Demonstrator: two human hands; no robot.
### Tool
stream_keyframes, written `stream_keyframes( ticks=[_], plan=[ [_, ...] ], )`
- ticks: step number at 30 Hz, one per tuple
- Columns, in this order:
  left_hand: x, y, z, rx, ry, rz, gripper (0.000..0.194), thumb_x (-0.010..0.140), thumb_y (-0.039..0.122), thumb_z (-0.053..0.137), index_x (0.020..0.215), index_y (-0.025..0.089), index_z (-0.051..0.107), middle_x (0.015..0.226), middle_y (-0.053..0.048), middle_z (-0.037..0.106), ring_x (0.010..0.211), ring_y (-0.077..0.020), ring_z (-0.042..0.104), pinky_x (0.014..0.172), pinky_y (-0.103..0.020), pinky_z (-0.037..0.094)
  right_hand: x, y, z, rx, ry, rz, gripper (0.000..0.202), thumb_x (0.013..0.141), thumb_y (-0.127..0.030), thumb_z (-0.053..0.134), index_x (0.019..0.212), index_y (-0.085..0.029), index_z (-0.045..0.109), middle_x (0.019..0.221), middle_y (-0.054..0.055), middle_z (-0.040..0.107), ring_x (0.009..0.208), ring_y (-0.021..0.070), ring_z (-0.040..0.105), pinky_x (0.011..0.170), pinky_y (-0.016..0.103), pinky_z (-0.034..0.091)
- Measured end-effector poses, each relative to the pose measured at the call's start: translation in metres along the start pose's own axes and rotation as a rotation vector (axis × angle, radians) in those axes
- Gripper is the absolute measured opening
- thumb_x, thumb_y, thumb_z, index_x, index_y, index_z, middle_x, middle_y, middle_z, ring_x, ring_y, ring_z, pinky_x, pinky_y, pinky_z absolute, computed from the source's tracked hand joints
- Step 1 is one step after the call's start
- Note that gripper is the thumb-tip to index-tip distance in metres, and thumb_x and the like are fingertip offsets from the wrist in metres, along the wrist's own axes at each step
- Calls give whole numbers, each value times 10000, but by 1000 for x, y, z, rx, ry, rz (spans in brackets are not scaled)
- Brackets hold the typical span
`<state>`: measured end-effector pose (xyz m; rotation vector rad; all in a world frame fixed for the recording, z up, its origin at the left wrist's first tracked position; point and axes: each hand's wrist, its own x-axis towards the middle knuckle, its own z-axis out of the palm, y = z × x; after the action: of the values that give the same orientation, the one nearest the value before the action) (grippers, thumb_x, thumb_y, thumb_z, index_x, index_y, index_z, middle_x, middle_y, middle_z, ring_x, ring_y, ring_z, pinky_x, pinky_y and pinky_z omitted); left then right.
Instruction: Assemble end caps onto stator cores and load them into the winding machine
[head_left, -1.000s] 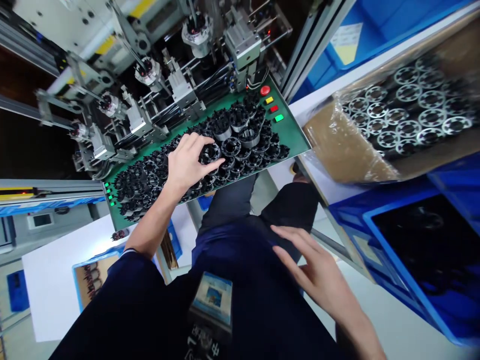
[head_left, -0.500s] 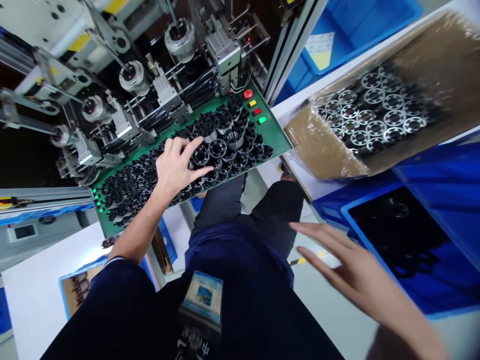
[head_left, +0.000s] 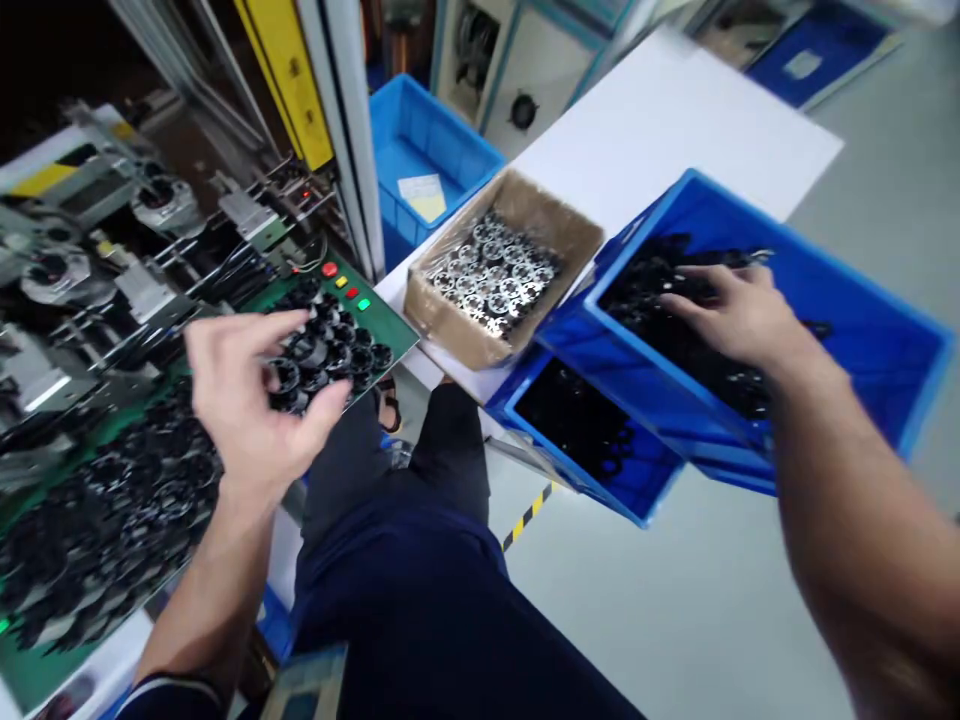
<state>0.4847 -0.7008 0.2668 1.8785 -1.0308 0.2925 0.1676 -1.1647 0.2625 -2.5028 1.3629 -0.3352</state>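
My left hand [head_left: 251, 400] hovers over the dark ring-shaped parts [head_left: 150, 490] heaped on the green machine table [head_left: 394, 345]. Its thumb and fingers are spread wide, with nothing visible between them. On the right, my right hand [head_left: 746, 320] reaches into the upper blue bin [head_left: 862, 350], above a pile of black parts [head_left: 645, 285]. Thumb and index finger there are apart; the other fingertips are partly hidden. No held part can be made out in it.
Several machine spindles [head_left: 165, 205] stand behind the green table. A carton [head_left: 454, 335] of silver rings sits on the white table [head_left: 675, 110]. Below the upper bin is another blue bin [head_left: 637, 500] with black parts; a blue crate [head_left: 442, 150] stands behind the carton.
The view has swung right. My right hand has moved from beside my legs into the upper blue bin. My left hand stays over the ring parts, fingers still apart.
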Motion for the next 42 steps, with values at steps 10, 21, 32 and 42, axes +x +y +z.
stream_keyframes(
  ticks=[10, 21, 32, 42],
  plan=[
    [121, 30, 291, 323, -1136, 114, 612, 1150, 364, 795, 1714, 180, 645, 1657, -195, 685, 1471, -378, 745, 1290, -503, 604, -18, 51, -9, -28, -242, 86, 564, 1095, -688, 791, 1456, -262, 865, 1318, 147, 784, 1045, 289, 742, 994, 434, 551],
    [90, -8, 421, 347, -1272, -78, 644, 1130, 365, 873, 1714, 209, 651, 1769, -186, 629, 1545, -397, 689, 1334, -682, 588, -51, 71, -8, 370, -131, 33, 590, 881, -675, 976, 1275, -267, 819, 983, 24, 705, 761, 193, 606, 753, 371, 548],
    [109, -3, 374, -436, -929, -694, 546, 892, 201, 934, 1299, 228, 570, 1198, -47, 754, 1063, -218, 763, 1059, -460, 703, -46, 80, 10, 570, 104, 121, 464, 1003, -663, 766, 1265, -288, 692, 1031, 59, 782, 762, 221, 710, 719, 390, 625],
    [15, 27, 195, -1118, -716, -914, 623, 1022, 790, 806, 1129, 182, 722, 879, -77, 772, 577, -156, 609, 465, -258, 447, -42, 42, 4, 324, -12, -5, 406, 809, -614, 1017, 873, -245, 860, 969, 82, 789, 850, 253, 687, 902, 442, 597]
  ],
)
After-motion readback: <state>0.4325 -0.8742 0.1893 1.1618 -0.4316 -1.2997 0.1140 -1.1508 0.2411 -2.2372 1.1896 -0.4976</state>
